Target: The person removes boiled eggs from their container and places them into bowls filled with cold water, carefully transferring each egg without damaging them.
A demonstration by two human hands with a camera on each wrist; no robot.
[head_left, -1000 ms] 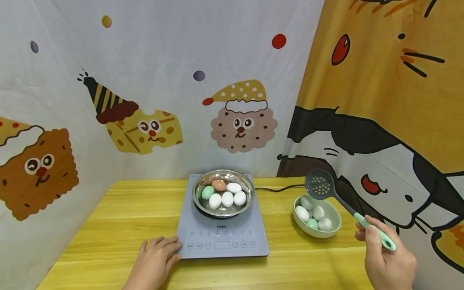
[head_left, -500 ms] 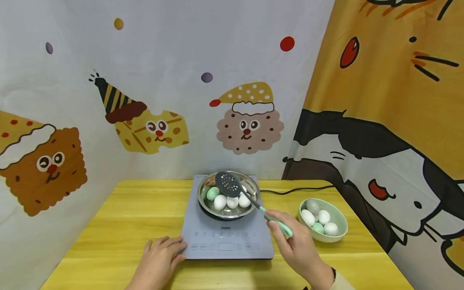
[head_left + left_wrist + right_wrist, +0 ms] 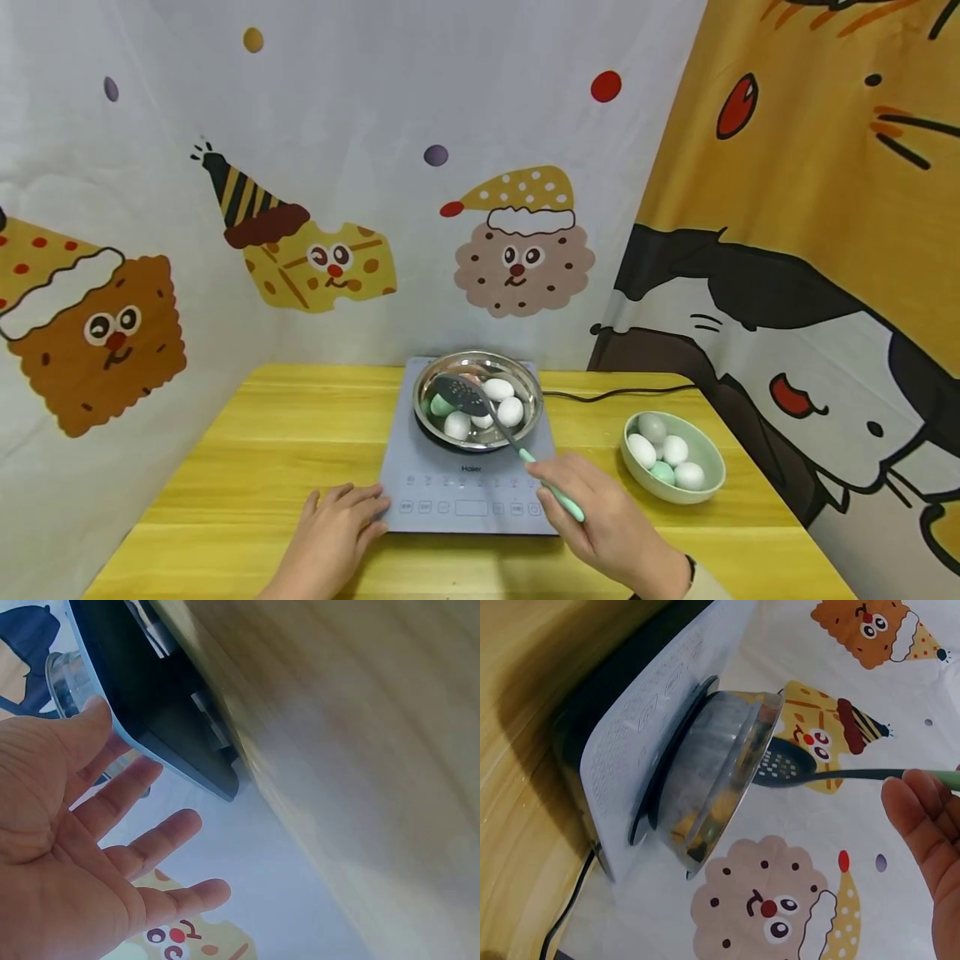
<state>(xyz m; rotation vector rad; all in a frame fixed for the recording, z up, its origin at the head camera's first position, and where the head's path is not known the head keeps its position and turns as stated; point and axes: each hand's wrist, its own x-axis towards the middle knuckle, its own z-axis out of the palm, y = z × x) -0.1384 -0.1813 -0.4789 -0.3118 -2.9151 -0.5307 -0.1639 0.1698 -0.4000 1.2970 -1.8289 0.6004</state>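
Carried by the right hand [image 3: 600,517], the slotted spoon [image 3: 462,395] has swung left from over the green bowl [image 3: 671,497] and now dips into the mouth of the steel pan [image 3: 531,398]. Fingers and thumb pinch its pale green handle, while its dark head slants low over the eggs on the left side of the pan; whether it touches any of them I cannot tell. Several white eggs [image 3: 510,412] lie in the pan, with a green egg [image 3: 438,407] at the left and a brown egg [image 3: 472,379] at the far side, both partly covered by the spoon. Under the pan is a flat grey cooker [image 3: 420,467], its buttons along the near edge. At its near left corner rests the left hand [image 3: 330,529], fingers spread and fingertips against the edge. To the right, near the pan, the bowl holds more white eggs and a green one. From the cooker's far right a black cord [image 3: 607,395] runs across the wooden table [image 3: 225,483].
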